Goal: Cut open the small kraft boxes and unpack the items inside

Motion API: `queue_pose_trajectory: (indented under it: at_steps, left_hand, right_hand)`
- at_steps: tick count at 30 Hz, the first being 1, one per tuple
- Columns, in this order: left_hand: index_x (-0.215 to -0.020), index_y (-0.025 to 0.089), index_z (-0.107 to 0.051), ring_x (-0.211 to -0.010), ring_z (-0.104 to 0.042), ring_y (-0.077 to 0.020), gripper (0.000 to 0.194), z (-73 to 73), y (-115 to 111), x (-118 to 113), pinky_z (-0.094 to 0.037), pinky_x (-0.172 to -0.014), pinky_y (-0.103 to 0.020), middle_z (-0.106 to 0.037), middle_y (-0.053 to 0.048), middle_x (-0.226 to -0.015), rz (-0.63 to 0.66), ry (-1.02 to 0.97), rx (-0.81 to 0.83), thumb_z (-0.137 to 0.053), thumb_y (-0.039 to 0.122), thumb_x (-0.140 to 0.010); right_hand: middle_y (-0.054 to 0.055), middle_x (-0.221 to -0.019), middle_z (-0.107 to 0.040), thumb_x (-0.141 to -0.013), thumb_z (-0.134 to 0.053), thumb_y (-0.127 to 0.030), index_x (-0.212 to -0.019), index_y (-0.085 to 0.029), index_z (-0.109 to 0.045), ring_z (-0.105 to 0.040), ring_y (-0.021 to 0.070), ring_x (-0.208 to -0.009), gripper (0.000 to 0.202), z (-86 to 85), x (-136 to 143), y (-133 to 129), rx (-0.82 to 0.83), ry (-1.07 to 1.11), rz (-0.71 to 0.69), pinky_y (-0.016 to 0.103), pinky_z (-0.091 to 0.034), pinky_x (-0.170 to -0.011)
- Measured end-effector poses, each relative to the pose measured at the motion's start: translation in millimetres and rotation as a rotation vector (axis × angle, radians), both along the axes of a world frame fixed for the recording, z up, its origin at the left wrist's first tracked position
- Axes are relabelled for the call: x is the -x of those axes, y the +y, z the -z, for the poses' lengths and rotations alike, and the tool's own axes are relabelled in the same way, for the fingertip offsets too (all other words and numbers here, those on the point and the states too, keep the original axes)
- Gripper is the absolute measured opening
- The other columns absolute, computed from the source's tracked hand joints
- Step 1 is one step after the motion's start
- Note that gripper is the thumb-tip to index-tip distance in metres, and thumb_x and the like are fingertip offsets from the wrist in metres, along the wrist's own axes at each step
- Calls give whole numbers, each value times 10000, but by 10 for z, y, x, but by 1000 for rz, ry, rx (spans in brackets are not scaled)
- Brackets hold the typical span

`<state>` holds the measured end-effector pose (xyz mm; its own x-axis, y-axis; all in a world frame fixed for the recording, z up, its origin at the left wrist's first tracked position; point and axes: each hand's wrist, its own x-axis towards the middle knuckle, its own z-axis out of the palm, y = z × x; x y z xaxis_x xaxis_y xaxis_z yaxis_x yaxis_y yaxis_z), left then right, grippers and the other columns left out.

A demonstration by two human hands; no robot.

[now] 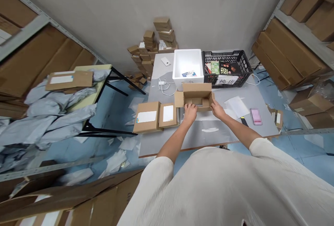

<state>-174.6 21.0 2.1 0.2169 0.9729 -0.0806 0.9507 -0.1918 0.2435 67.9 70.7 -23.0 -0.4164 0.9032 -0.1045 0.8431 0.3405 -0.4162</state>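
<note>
An open cardboard box is held over the middle of the grey table, its back flap upright and its left flap out to the side. My left hand grips the box's near side, fingers over the edge. At the right end my right hand holds the corner. The bottom of the box shows, partly shaded. Just left of it, a small closed box and a larger one, both with white labels, sit side by side.
Behind the box are a white foam bin and a black crate with booklets. A pink item, white sheets and a charger lie on the table. Grey bags cover a side table at left.
</note>
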Motion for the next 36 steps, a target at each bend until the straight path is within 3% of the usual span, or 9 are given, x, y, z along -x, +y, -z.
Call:
queue_pose_trajectory:
  at_steps: [6,13,19,25,30,36]
  left_hand:
    - [-1441,205,-664,-1382,-526,-362,495,97,-115,11,-289,-1232,-532,-627,-192,-1455,-14,-42,50,-542,120,-968]
    - [-1514,244,-606,-1430,-512,-358,486,84,-69,-255,-299,-1249,-537,-571,-174,-1569,33,-101,21,-515,199,-1039]
    - [-1493,270,-626,-1439,-533,-324,460,-10,52,-789,-326,-1256,-528,-616,-130,-1552,122,-170,-79,-468,216,-1063]
    - [-1436,266,-669,-1368,-590,-300,434,-84,29,-1483,-351,-1233,-503,-658,-116,-1490,227,-206,-57,-460,184,-1065]
    - [-1425,272,-678,-1379,-590,-307,436,75,5,-2037,-363,-1222,-502,-651,-105,-1504,195,-204,104,-498,173,-1041]
    - [-1495,246,-633,-1450,-551,-348,469,362,21,-2555,-375,-1235,-535,-609,-132,-1566,51,-215,317,-529,226,-1038]
  right_hand:
    - [165,-1793,-354,-1026,-501,-186,-1289,-180,-689,-464,324,-1547,323,181,175,89,36,18,3,500,-484,-1206]
    - [216,-1735,-424,-1061,-476,-285,-1480,-145,-614,-439,351,-1566,463,95,-212,27,-113,106,19,532,-389,-1291]
    - [174,-1634,-537,-1067,-472,-364,-1492,-224,-611,-505,341,-1505,469,212,-846,25,-163,274,155,555,-428,-1264]
    - [170,-1476,-641,-1019,-514,-304,-1418,-190,-665,-672,296,-1255,442,472,-1741,60,106,172,413,453,-538,-1122]
    - [138,-1412,-689,-982,-594,-251,-1271,-200,-754,-656,289,-1288,334,665,-2256,71,237,-43,392,389,-512,-1111]
    - [155,-1563,-573,-968,-685,-342,-1379,-226,-702,-571,341,-1395,428,856,-2443,227,314,-189,365,429,-483,-1126]
